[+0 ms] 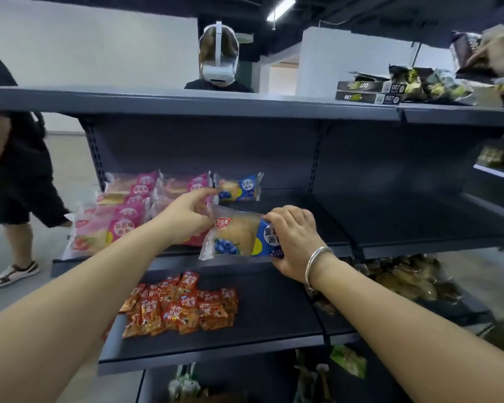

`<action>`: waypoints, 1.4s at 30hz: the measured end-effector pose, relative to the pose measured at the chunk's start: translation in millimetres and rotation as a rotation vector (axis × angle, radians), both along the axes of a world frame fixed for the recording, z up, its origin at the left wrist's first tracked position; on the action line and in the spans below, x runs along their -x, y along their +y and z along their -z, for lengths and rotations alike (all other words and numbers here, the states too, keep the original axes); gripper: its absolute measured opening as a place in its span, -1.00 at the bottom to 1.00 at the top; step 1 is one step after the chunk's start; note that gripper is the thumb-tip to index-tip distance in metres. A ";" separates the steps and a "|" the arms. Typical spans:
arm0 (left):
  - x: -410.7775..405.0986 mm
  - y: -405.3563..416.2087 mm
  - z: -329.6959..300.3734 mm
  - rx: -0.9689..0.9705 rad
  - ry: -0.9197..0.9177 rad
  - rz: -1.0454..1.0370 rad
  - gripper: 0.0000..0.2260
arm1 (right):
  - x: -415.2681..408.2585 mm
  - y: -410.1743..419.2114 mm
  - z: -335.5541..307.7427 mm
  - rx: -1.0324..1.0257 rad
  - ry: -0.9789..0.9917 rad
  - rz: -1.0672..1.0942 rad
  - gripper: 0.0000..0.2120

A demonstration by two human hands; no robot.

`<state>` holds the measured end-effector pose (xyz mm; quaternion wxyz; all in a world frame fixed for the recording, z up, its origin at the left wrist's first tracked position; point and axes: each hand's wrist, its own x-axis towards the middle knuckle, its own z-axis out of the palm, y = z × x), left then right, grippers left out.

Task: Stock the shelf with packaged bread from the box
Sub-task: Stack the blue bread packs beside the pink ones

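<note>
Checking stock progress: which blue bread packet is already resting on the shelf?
The far blue packet beside the pink packets; both hands hold the near blue packet.

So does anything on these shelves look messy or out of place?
Mostly the lower shelf: the red snack packets lie in a loose heap, tilted every way, not in rows. The pink bread packs above overlap unevenly. The blue bread pack held by both hands isn't placed yet.
</note>
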<state>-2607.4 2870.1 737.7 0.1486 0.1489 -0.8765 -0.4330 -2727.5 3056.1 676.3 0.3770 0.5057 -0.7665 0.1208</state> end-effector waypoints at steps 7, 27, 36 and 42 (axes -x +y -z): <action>68.7 -16.0 -11.5 0.289 -0.143 0.001 -0.63 | 69.7 -21.1 -2.8 -0.057 0.020 0.071 -0.06; 210.6 -80.7 11.1 0.574 -0.169 -0.196 -0.74 | 209.3 -88.3 30.8 0.027 -0.390 0.354 0.05; 234.9 -108.1 29.0 0.556 -0.203 -0.233 -0.72 | 230.9 -120.9 51.1 -0.129 -0.748 0.290 -0.65; 246.2 -123.2 39.6 0.795 -0.323 -0.194 -0.64 | 229.3 -137.8 55.9 -0.193 -0.695 0.268 -0.69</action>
